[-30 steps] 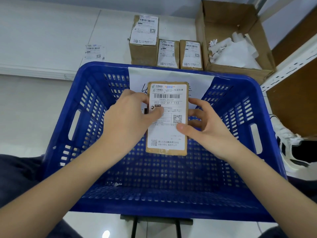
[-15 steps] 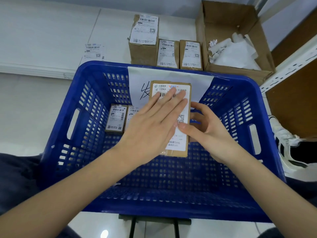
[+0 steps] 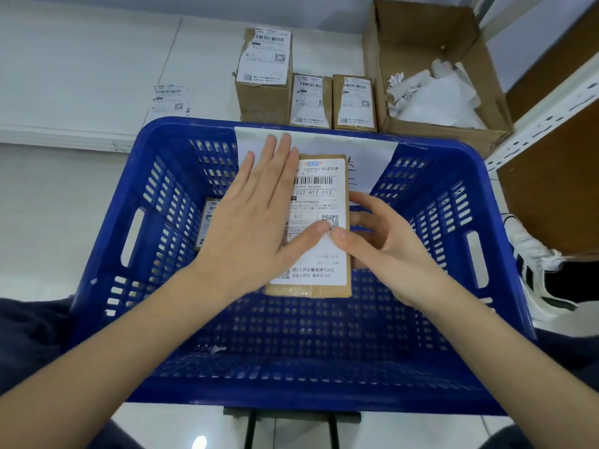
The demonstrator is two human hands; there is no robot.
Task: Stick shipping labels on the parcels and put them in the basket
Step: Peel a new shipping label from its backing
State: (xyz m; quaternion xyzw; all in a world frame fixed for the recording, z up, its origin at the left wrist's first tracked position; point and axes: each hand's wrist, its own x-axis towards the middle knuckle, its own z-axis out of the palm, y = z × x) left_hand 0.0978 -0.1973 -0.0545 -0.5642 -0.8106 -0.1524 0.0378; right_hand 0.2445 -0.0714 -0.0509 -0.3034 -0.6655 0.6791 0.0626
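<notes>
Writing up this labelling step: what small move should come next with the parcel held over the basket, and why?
Probably lift the left hand away and lower the parcel into the blue basket. The label already looks flat on its face, the left palm lies open across it, and the right hand grips the parcel's edge above the basket floor.

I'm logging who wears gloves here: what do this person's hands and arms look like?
No gloves. The left hand and right hand are bare, with short nails and no rings, watch or bracelet showing. Both forearms are bare as far as they show; no sleeves visible.
</notes>
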